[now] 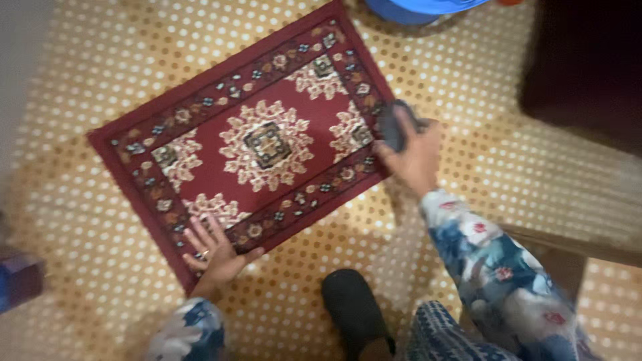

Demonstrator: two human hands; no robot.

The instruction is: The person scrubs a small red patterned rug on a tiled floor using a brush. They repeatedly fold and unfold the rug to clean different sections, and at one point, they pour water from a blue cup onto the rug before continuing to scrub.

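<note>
Left hand [214, 253] flat, fingers spread, on the patterned dark-red rectangular rug [257, 144] at seven o'clock; right hand [413, 155] at three o'clock, gripping a blurred dark object [393, 124].

One red patterned rug [254, 144] lies on the dotted yellow floor [100, 60]. Two hands are in view: the left hand [215, 253] with its palm flat on the rug's near corner, the right hand [413, 155] closed around one dark object [391, 126] at the rug's far corner. Two floral sleeves [498, 274] show, along with one dark slipper [352, 309]. One blue round container [418, 8] sits at the top edge, one dark piece of furniture [588, 63] at upper right, and one blue object [19, 279] at the left edge.
</note>
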